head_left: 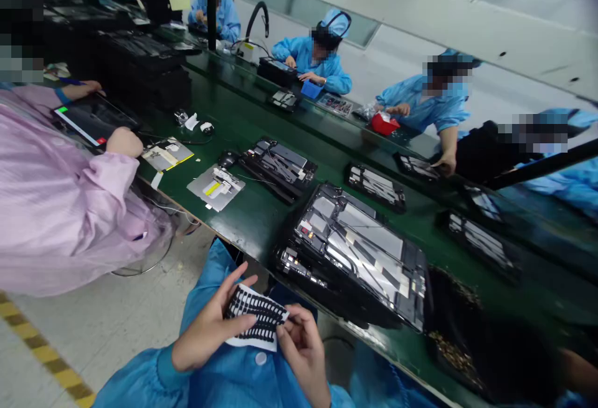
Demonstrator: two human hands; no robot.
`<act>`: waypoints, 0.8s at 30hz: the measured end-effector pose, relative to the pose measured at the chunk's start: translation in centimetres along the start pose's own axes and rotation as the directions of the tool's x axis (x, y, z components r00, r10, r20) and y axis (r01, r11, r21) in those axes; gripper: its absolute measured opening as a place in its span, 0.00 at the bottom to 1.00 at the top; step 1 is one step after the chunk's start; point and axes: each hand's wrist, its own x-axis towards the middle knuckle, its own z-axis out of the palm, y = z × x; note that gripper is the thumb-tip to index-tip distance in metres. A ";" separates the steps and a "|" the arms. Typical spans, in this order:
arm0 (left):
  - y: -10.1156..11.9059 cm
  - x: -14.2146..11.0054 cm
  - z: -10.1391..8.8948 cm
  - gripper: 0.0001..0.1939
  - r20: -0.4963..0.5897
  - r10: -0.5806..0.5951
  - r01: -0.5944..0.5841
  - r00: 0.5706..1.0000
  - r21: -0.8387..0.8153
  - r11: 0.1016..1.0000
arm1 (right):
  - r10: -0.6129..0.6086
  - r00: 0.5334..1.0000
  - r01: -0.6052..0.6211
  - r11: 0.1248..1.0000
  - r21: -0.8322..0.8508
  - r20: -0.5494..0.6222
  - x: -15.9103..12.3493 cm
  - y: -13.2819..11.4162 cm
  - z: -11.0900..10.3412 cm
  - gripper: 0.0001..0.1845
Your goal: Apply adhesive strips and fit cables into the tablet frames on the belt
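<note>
A white backing sheet with rows of small black stickers [256, 316] is held low in front of my blue smock. My left hand [210, 327] grips its left side, thumb across the front and fingers behind. At the sheet's right edge, the thumb and fingertips of my right hand [303, 346] are pinched together; whether a single sticker is between them is too small to tell. Beyond my hands, a stack of opened tablet-like devices [359, 246] lies at the bench edge, with silver batteries and thin cables exposed.
On the green bench [224, 218] are another open device [280, 168], a silver panel [217, 187] and a black tray of small brass-coloured parts [455, 358]. A co-worker in a pink smock [60, 196] sits on the left with a tablet [96, 118]. Several people in blue work opposite.
</note>
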 end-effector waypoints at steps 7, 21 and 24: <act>4.7 1.3 -2.9 0.36 0.190 -0.075 0.068 0.979 0.042 0.997 | -0.187 0.905 0.302 0.915 -0.267 0.383 4.3 -3.5 -1.2 0.20; 5.7 -2.9 -2.9 0.22 0.212 0.395 -0.383 0.894 0.820 0.426 | -0.034 0.832 0.115 0.987 -0.112 0.553 9.5 -3.1 7.0 0.17; 3.7 -1.3 -3.3 0.36 0.024 0.503 -0.309 0.864 0.814 0.491 | -0.058 0.848 0.108 0.992 -0.066 0.527 9.7 -3.2 7.4 0.19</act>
